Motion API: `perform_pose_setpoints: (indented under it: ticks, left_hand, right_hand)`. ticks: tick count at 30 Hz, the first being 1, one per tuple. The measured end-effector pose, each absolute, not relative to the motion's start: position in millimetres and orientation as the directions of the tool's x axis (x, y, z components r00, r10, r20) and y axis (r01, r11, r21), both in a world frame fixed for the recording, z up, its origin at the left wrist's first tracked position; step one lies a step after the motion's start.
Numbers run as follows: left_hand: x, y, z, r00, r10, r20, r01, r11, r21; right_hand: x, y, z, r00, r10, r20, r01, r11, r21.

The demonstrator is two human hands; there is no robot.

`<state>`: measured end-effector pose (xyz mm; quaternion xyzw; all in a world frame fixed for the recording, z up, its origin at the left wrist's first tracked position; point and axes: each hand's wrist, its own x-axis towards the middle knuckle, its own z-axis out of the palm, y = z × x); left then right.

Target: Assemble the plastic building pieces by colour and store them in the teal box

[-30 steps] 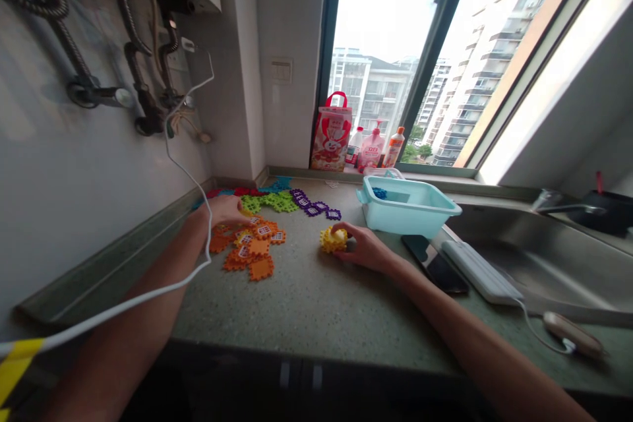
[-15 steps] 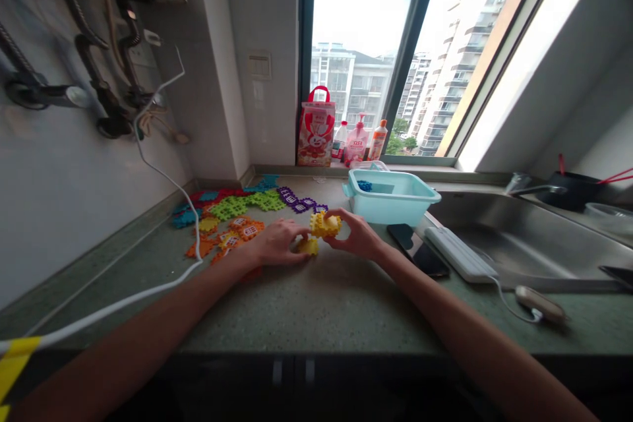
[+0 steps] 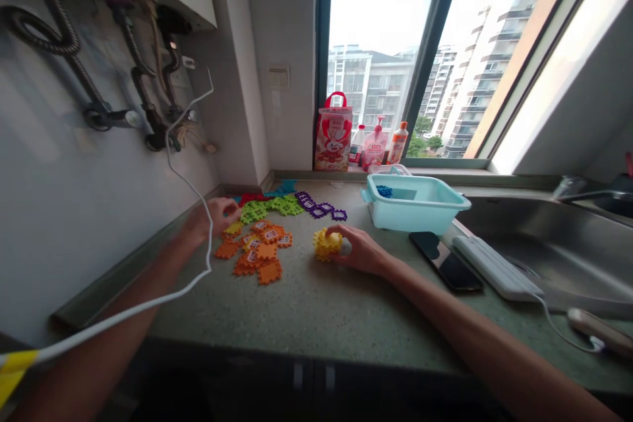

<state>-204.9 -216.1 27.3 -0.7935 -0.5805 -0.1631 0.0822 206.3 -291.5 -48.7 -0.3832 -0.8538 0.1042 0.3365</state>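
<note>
My right hand is closed around a small stack of yellow interlocking tiles with toothed edges, held at the counter's middle. At the left, my left hand is curled beside the far end of the tile pile, near the red tiles and green tiles. Its fingers are blurred, and whether they hold a tile is unclear. Just in front of it lie a yellow tile and several overlapping orange tiles, some with white window patterns. Purple tiles lie behind the yellow stack.
A light-blue plastic tub with some blue pieces stands at the back right. Beside it are a phone, a white power strip and the sink. A white cable crosses before my left arm.
My left hand has left the yellow tile by my right hand and moved left to the tile pile. My right hand still holds the yellow tiles, now lower. The view has shifted left.
</note>
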Motion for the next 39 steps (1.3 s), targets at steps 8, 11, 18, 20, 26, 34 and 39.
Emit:
perform_pose_setpoints:
  ticks: [8,11,18,20,26,34,39]
  left_hand:
    - [-236.1,-208.4,-2.7,0.075,0.946,0.315,0.995,-0.092,0.041]
    - [-237.5,-203.1,-9.1,0.075,0.970,0.230,0.995,-0.087,0.041]
    - [-239.7,-202.4,-15.4,0.091,0.981,0.174,0.995,-0.098,0.032]
    - [-237.9,-203.6,-14.4,0.090,0.982,0.166,0.995,-0.096,0.033]
    - [-236.2,-201.9,-13.5,0.047,0.991,0.123,0.998,-0.052,0.031]
    - [-236.4,-210.1,-1.0,0.056,0.958,0.281,0.997,-0.066,0.026]
    - [-211.7,-229.5,3.7,0.269,0.734,0.623,0.912,-0.403,0.081]
  right_hand:
    - [205.5,-294.0,-52.6,-0.482,0.754,0.446,0.594,0.655,-0.467]
    - [204.9,-295.4,-53.9,-0.486,0.770,0.414,0.597,0.638,-0.487]
    - [201.7,-297.0,-52.8,-0.472,0.782,0.407,0.619,0.623,-0.478]
    - [200.2,-297.7,-51.9,-0.467,0.786,0.404,0.638,0.616,-0.462]
    - [199.4,-301.2,-47.1,-0.462,0.797,0.389,0.672,0.601,-0.434]
    - [209.3,-301.4,-39.3,-0.478,0.791,0.382,0.693,0.607,-0.389]
    - [211.6,-297.1,-42.7,-0.508,0.772,0.383,0.642,0.635,-0.429]
